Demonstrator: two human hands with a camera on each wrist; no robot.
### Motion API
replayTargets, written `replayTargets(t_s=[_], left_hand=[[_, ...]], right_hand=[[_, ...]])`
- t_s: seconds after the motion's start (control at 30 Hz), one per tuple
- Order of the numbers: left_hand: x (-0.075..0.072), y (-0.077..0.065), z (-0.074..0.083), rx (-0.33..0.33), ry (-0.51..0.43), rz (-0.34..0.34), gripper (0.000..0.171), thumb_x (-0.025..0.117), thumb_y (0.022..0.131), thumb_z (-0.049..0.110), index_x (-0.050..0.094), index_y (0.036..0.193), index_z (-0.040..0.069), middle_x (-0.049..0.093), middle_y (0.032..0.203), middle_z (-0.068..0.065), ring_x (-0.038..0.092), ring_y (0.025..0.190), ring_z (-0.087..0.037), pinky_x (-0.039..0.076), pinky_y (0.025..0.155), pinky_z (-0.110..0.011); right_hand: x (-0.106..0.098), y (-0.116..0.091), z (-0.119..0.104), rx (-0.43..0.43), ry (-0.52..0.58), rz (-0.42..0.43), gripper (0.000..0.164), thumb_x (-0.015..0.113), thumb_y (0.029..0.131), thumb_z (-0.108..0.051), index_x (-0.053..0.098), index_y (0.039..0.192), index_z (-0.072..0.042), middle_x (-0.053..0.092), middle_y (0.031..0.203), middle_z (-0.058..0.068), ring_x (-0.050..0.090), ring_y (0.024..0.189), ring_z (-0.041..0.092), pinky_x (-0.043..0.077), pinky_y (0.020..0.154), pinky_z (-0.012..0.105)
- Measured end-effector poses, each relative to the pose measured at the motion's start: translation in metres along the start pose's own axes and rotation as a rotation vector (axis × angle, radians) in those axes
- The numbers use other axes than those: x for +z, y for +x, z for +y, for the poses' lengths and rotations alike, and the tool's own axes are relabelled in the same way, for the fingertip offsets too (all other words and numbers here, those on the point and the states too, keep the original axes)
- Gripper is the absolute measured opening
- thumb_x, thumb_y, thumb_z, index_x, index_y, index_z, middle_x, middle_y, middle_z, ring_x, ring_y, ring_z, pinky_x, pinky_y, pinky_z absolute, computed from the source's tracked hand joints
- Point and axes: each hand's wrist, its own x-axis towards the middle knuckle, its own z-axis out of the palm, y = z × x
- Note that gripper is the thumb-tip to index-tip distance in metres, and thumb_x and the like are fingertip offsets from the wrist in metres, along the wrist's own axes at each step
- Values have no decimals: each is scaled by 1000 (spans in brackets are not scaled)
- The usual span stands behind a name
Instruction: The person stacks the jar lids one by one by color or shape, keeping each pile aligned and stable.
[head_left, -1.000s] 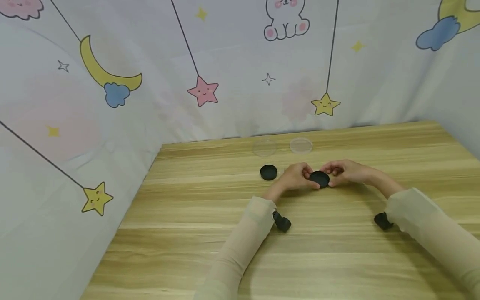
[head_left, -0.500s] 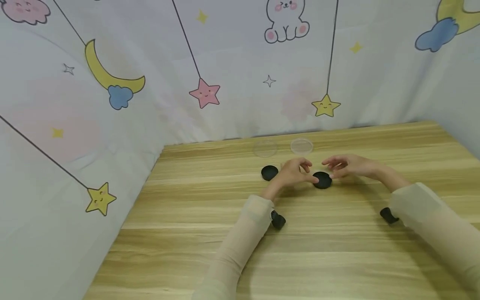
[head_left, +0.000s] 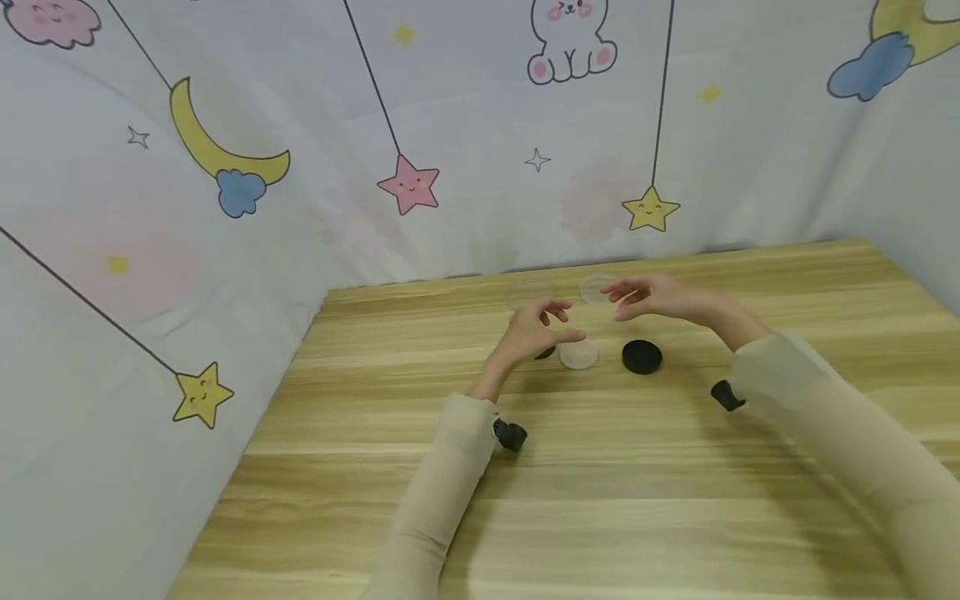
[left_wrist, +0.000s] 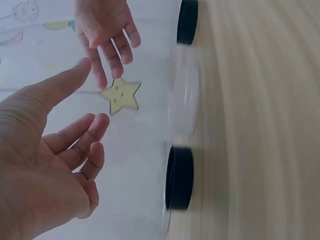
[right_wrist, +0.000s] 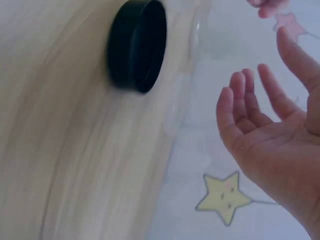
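My left hand (head_left: 528,335) hovers with fingers loosely bent and nothing in them, over a shallow black round dish (left_wrist: 180,178) that it mostly hides in the head view. Just right of its thumb lies a clear round disc (head_left: 579,353) with a low rim. A second black round dish (head_left: 642,357) rests on the table to the right. My right hand (head_left: 660,298), also holding nothing, is raised behind that dish, its fingertips overlapping a clear round disc (head_left: 595,289) at the back. The right wrist view shows its palm and spread fingers beside the black dish.
Another clear round disc (head_left: 529,292) lies at the back left of the wooden table (head_left: 600,483). Behind the table hangs a white cloth (head_left: 480,100) printed with stars and moons. A small black camera sits at each wrist.
Both hands have let go of the right black dish, which stays on the table. The left hand has moved left, uncovering the clear disc; the right hand has moved back and slightly left.
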Motion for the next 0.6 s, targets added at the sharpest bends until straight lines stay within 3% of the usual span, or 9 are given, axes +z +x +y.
replayTargets(t_s=[0.13, 0.33, 0.47, 0.6], left_hand=[[-18, -8, -13, -34, -28, 65, 52, 76, 85, 26, 60, 130, 7, 62, 117, -20, 42, 89, -18, 35, 74, -25], [-37, -19, -33, -113, -105, 106, 57, 77, 84, 25, 57, 134, 5, 58, 122, -21, 39, 87, -19, 35, 70, -28], [-44, -24, -44, -140, -162, 136, 58, 77, 84, 20, 56, 135, 3, 56, 130, -22, 43, 94, -24, 35, 74, -30], [-42, -26, -52, -189, -145, 135, 61, 77, 83, 19, 54, 137, 3, 55, 136, -19, 46, 105, -28, 39, 78, -29]], right_hand=[[8, 15, -8, -20, 44, -9, 62, 62, 96, -22, 35, 149, -5, 38, 150, 25, 40, 137, 40, 33, 112, 56], [24, 37, -14, -33, 90, 4, 63, 62, 96, -22, 34, 150, -4, 39, 149, 26, 41, 136, 40, 34, 113, 55], [39, 51, -15, -68, 106, 35, 59, 62, 96, -19, 39, 148, -3, 44, 146, 26, 45, 134, 40, 40, 109, 53], [54, 61, -10, -69, 81, 8, 60, 63, 95, -22, 40, 147, -5, 46, 145, 25, 45, 134, 40, 42, 107, 52]])
